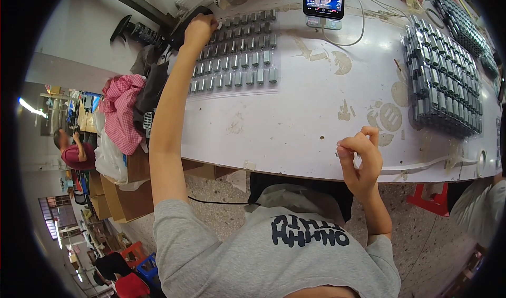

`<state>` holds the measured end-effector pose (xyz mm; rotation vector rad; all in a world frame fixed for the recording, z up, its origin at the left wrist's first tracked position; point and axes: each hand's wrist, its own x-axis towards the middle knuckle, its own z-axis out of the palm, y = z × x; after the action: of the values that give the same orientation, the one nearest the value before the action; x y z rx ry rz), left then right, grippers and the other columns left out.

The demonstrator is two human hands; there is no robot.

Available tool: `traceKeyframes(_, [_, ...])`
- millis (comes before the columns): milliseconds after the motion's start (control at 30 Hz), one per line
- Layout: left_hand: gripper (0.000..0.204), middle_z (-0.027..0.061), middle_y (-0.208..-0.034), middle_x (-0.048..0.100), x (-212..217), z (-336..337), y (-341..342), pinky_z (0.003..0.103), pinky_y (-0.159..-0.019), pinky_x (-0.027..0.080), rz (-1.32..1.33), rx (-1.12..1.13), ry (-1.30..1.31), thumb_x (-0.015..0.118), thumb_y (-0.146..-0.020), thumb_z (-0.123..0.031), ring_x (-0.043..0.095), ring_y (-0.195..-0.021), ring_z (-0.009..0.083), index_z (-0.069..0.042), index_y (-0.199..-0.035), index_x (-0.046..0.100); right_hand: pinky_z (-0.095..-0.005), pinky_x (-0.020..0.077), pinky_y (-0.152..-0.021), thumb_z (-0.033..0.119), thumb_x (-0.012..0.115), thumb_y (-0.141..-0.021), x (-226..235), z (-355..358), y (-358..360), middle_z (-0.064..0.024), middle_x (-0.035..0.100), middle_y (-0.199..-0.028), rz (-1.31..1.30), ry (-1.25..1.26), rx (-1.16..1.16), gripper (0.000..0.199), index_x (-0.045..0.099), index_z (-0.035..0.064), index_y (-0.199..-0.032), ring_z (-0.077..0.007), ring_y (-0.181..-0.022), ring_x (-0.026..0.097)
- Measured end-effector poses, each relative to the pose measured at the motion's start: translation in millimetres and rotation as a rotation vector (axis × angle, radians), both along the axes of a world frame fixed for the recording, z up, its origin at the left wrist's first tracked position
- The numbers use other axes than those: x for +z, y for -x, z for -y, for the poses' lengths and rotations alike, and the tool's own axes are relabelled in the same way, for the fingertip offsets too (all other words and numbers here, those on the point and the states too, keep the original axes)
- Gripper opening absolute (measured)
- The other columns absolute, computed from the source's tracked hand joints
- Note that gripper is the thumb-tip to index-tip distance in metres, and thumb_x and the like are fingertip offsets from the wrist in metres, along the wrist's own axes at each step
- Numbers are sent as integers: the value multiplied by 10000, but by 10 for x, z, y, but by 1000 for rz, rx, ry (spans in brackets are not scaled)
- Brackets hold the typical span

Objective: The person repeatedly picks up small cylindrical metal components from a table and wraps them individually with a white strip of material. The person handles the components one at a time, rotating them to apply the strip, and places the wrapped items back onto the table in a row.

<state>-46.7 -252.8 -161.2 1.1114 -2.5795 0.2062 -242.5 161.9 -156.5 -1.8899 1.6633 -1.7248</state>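
My left hand reaches to the far left corner of a clear plastic tray. Its fingers are bent together beside a black object; what they hold, if anything, is too small to name. Rows of small silver metal cylinders fill the tray. Near the table's front edge, my right hand is raised with thumb and forefinger pinched. A tiny shiny bit shows at the thumb tip, its kind unclear.
Stacked trays of metal cylinders stand at the right, with more stacks behind. A phone on a stand trails a white cable. A tape roll lies near the front right edge. Pink checked cloth hangs at left.
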Motion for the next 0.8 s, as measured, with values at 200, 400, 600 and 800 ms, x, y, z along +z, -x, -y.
traceKeyframes(200, [145,131,-875,554,-37,104,32,403,-672,442,158,18,108,574,-738,-200,559,-798,311,-77,-813,591,-291,284,-659,-44,598,-704,5,4,-7,32,482,-588,-2,13,0,156,540,68,-795,-92,-439,376])
traceKeyframes(400, [140,112,-890,534,65,25,130,399,-678,436,279,22,173,575,-739,-190,548,-824,313,-86,-833,574,-288,287,-655,-37,596,-712,-5,-4,1,34,466,-577,-15,3,-4,148,539,73,-794,-94,-437,362])
traceKeyframes(600, [159,107,-868,549,91,-90,11,380,-682,433,59,-82,60,578,-753,-183,552,-820,289,-104,-891,583,-285,288,-655,-35,596,-713,-1,-12,3,36,457,-572,-3,-9,-10,144,540,73,-791,-94,-436,358])
traceKeyframes(800, [154,64,-916,557,79,-69,95,372,-687,453,-53,-124,46,546,-773,-182,562,-832,271,-143,-909,606,-283,288,-661,-32,595,-716,2,-9,-4,36,463,-578,5,-17,-18,138,540,72,-790,-92,-437,364])
